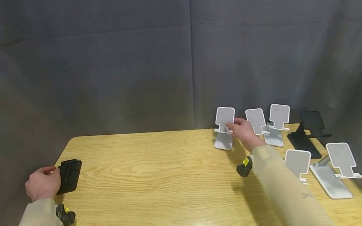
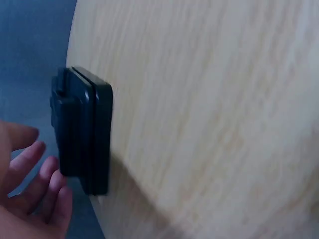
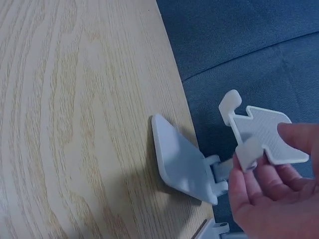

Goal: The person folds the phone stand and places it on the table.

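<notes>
In the head view we see two hands well apart over a wooden table: the left hand at a folded black phone stand near the left edge, the right hand at a white phone stand by the back edge. From the left wrist, we see fingers apart and loosely bent beside the black stand; we cannot tell whether they touch. From the right wrist, we see thumb and fingers pinching the white stand's upper plate.
</notes>
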A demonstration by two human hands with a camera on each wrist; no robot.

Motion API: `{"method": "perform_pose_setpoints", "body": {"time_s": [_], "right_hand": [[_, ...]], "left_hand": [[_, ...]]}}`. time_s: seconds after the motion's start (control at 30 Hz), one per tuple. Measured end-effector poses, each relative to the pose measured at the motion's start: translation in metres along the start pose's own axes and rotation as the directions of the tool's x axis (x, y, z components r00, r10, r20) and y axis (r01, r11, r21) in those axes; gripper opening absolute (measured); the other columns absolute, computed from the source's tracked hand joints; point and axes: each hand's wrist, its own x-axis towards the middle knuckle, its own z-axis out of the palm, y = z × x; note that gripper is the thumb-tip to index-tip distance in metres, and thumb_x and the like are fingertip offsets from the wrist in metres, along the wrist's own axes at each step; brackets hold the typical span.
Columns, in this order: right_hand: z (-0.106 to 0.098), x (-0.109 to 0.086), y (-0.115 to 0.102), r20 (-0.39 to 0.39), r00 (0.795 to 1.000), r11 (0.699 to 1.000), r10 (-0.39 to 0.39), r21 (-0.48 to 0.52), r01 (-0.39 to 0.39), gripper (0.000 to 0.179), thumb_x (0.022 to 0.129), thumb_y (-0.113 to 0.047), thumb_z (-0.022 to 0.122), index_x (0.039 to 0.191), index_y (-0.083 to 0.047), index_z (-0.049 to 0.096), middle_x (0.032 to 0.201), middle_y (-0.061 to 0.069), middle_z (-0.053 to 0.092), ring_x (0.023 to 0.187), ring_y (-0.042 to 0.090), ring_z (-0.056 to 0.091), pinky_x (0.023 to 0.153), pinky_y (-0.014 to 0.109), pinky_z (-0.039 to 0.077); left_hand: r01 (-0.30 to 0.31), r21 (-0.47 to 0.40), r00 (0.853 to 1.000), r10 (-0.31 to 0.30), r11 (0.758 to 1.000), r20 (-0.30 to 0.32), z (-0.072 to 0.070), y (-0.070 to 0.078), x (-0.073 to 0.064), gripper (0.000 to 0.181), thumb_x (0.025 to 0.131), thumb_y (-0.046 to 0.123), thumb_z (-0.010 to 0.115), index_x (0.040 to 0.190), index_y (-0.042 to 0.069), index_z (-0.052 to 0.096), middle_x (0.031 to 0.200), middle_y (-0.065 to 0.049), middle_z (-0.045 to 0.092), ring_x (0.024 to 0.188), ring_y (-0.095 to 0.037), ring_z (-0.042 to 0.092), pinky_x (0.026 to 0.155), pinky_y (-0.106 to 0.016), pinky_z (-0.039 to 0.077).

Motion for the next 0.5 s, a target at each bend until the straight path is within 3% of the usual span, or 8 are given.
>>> {"method": "perform_pose_setpoints", "body": {"time_s": [0.1, 0.17, 0.3, 0.5], "right_hand": [[0.0, 0.0, 0.002, -0.012, 1.0, 0.999, -0.019, 0.026, 0.019, 0.034, 0.102, -0.008, 0.056, 0.128, 0.012, 0.047, 0.101, 0.012, 0.064, 0.085, 0.011, 0.062, 0.075, 0.02, 0.052], [-0.001, 0.0, 0.003, -0.001, 1.0, 0.998, -0.03, 0.055, 0.03, 0.02, 0.101, -0.004, 0.056, 0.116, 0.008, 0.049, 0.089, 0.006, 0.065, 0.074, 0.006, 0.062, 0.068, 0.017, 0.053], [0.001, -0.003, 0.003, 0.021, 0.999, 0.996, -0.049, 0.071, 0.048, 0.009, 0.1, 0.001, 0.057, 0.104, 0.003, 0.05, 0.086, 0.005, 0.068, 0.073, 0.007, 0.065, 0.067, 0.018, 0.055], [0.005, -0.006, -0.001, 0.03, 0.997, 0.995, -0.066, 0.072, 0.064, 0.012, 0.099, -0.001, 0.059, 0.106, 0.005, 0.053, 0.085, 0.005, 0.067, 0.072, 0.007, 0.065, 0.069, 0.019, 0.055]], "left_hand": [[-0.038, -0.007, 0.999, 0.037, 0.999, -0.019, 0.003, 0.009, 0.0, 0.041, 0.103, 0.024, 0.049, 0.127, -0.007, 0.062, 0.122, -0.029, 0.061, 0.11, -0.049, 0.052, 0.093, -0.062, 0.04], [-0.059, -0.021, 0.998, 0.058, 0.998, -0.028, 0.005, 0.017, 0.001, 0.042, 0.104, 0.026, 0.049, 0.127, -0.006, 0.063, 0.12, -0.028, 0.062, 0.106, -0.047, 0.053, 0.088, -0.06, 0.041], [-0.09, -0.046, 0.996, 0.09, 0.995, -0.015, 0.009, 0.029, 0.0, 0.044, 0.104, 0.029, 0.05, 0.13, -0.004, 0.063, 0.12, -0.026, 0.062, 0.107, -0.044, 0.053, 0.085, -0.056, 0.04], [-0.155, -0.052, 0.988, 0.155, 0.987, 0.01, 0.014, 0.041, -0.003, 0.044, 0.105, 0.03, 0.05, 0.131, -0.003, 0.063, 0.12, -0.025, 0.063, 0.109, -0.044, 0.053, 0.082, -0.053, 0.042]]}}
